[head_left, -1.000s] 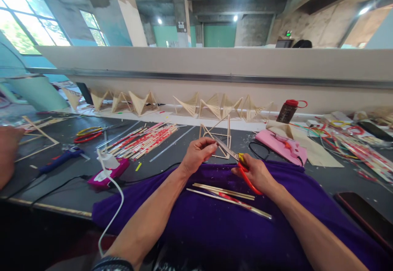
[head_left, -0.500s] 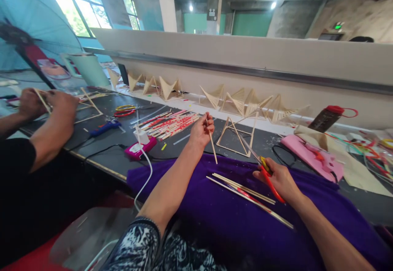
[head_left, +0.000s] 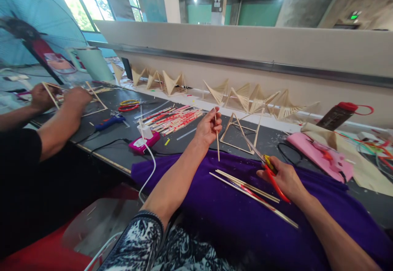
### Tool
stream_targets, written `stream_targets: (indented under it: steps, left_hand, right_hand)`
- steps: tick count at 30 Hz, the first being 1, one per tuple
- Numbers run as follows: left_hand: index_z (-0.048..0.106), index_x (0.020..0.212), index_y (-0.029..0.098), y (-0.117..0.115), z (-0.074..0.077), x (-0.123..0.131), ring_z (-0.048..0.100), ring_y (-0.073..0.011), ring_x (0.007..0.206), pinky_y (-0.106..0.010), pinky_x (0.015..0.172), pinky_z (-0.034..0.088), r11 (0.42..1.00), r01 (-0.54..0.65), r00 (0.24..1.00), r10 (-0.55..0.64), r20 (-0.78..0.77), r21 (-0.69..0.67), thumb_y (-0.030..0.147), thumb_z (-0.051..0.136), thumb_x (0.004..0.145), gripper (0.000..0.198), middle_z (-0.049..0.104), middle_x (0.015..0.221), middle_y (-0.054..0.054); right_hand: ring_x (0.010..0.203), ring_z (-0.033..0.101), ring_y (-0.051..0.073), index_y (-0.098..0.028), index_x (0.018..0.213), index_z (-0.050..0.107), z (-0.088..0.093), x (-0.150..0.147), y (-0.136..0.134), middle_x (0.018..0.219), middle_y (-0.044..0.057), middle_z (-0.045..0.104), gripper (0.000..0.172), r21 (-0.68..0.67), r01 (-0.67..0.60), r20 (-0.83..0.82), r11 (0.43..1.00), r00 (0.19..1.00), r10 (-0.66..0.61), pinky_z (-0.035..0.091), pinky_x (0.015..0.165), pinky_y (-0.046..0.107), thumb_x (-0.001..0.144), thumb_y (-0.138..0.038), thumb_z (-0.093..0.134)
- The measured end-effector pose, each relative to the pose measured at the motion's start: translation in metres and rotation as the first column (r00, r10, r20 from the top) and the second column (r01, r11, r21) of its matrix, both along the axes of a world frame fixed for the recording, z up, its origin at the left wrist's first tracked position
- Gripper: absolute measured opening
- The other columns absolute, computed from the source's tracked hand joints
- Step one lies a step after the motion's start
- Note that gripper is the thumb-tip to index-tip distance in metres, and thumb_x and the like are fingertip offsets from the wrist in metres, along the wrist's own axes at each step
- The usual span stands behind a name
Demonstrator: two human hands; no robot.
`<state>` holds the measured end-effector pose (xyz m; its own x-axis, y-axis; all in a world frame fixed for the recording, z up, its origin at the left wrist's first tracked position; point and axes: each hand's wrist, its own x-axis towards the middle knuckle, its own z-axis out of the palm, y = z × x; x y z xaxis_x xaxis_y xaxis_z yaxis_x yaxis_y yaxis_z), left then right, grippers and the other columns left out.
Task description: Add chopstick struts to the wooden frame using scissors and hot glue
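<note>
Pinched in my left hand (head_left: 208, 127) is a thin wooden stick (head_left: 218, 150), held nearly upright above the edge of the purple cloth (head_left: 196, 189). My right hand (head_left: 284, 181) grips a pair of scissors (head_left: 273, 181) with red and yellow handles, blades pointing up and left. The blades lie in front of a wooden stick frame (head_left: 236, 143) standing on the dark table. Several loose wooden sticks (head_left: 254, 199) lie on the cloth below my hands, with a strip of red and clear wrapper among them.
Packs of red-and-white wrapped sticks (head_left: 175, 119), a magenta power adapter (head_left: 144, 142) and a blue glue gun (head_left: 109, 123) lie left. Fanned stick models (head_left: 175, 83) line the back. A dark bottle (head_left: 336, 115) and pink pouch (head_left: 321, 154) are right. A co-worker's hands (head_left: 73, 99) hold another frame.
The view has shifted slightly, so most things sit a little to the right. The stick in my left hand is now closer to upright. Both hands keep their holds.
</note>
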<state>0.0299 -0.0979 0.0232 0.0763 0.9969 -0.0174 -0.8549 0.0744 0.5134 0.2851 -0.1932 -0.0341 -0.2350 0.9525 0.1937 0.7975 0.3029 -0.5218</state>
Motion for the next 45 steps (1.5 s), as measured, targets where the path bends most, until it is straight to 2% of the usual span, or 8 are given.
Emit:
stream_targets:
  steps: [4,7,14,20,28,35,40,45]
  left_hand:
    - [0.064,0.089,0.013,-0.003,-0.001,0.000,0.035,0.0000,0.036,-0.010,0.030,0.017,0.986,0.124,0.988,-0.112,-0.111,0.108,0.018,0.062,0.077,0.013,0.055,0.059,0.004]
    - [0.065,0.088,0.013,-0.007,-0.002,0.003,0.037,-0.0003,0.039,-0.011,0.031,0.017,0.975,0.164,0.970,-0.131,-0.207,0.147,0.022,0.067,0.072,0.019,0.054,0.061,0.004]
    - [0.069,0.092,0.014,-0.023,-0.003,0.021,0.040,-0.0010,0.043,-0.014,0.034,0.017,0.959,0.136,0.884,-0.004,-0.468,0.249,0.036,0.069,0.071,0.030,0.055,0.065,0.002]
    - [0.071,0.086,0.014,-0.037,-0.010,0.038,0.034,-0.0018,0.043,-0.018,0.039,0.019,0.933,0.153,0.776,0.090,-0.624,0.325,0.034,0.073,0.067,0.027,0.054,0.059,0.003]
    - [0.066,0.079,0.016,-0.048,-0.016,0.052,0.041,-0.0050,0.051,-0.018,0.049,0.033,0.869,0.261,0.653,0.162,-0.740,0.420,0.024,0.069,0.072,0.011,0.054,0.062,0.004]
    - [0.068,0.079,0.016,-0.048,-0.019,0.052,0.041,-0.0071,0.053,-0.019,0.051,0.033,0.852,0.271,0.582,0.226,-0.781,0.449,0.026,0.068,0.073,0.011,0.053,0.060,0.003]
    - [0.067,0.078,0.017,-0.050,-0.018,0.051,0.044,-0.0079,0.057,-0.020,0.056,0.036,0.808,0.258,0.511,0.352,-0.785,0.530,0.028,0.067,0.074,0.011,0.055,0.066,0.002]
    - [0.066,0.078,0.016,-0.048,-0.019,0.049,0.045,-0.0083,0.059,-0.020,0.056,0.037,0.815,0.248,0.478,0.368,-0.798,0.524,0.029,0.067,0.074,0.014,0.056,0.069,0.001]
  right_hand:
    - [0.049,0.048,0.013,-0.023,0.072,0.044,0.001,0.000,0.000,0.054,-0.005,0.049,0.027,0.013,0.022,-0.013,1.000,1.000,-0.022,0.034,0.049,0.023,0.072,-0.046,0.057]
    - [0.050,0.050,0.014,-0.023,0.075,0.046,0.002,0.002,0.000,0.056,-0.004,0.051,0.026,0.039,0.060,-0.012,0.997,0.998,-0.060,0.035,0.050,0.024,0.073,-0.046,0.056]
    - [0.055,0.055,0.017,-0.022,0.083,0.048,0.008,0.006,0.001,0.063,-0.002,0.056,0.025,0.109,0.169,0.006,0.980,0.985,-0.171,0.038,0.054,0.027,0.073,-0.045,0.052]
    - [0.058,0.055,0.017,-0.022,0.090,0.051,0.010,0.003,0.001,0.066,-0.002,0.056,0.026,0.216,0.198,0.095,0.956,0.970,-0.223,0.035,0.054,0.026,0.074,-0.042,0.053]
    - [0.065,0.055,0.018,-0.020,0.094,0.051,0.011,0.001,0.000,0.074,0.002,0.059,0.029,0.284,0.117,0.148,0.952,0.975,-0.164,0.034,0.058,0.026,0.073,-0.039,0.055]
    - [0.066,0.055,0.017,-0.020,0.093,0.050,0.011,0.001,-0.001,0.077,0.003,0.060,0.028,0.299,0.087,0.130,0.950,0.983,-0.130,0.032,0.057,0.026,0.071,-0.037,0.057]
    - [0.066,0.055,0.017,-0.020,0.094,0.051,0.014,0.000,-0.001,0.076,0.002,0.059,0.030,0.272,0.104,0.118,0.957,0.983,-0.140,0.033,0.058,0.026,0.071,-0.038,0.057]
    - [0.069,0.056,0.018,-0.019,0.094,0.051,0.013,0.001,0.000,0.077,0.002,0.059,0.030,0.287,0.090,0.114,0.954,0.985,-0.127,0.034,0.061,0.026,0.070,-0.037,0.058]
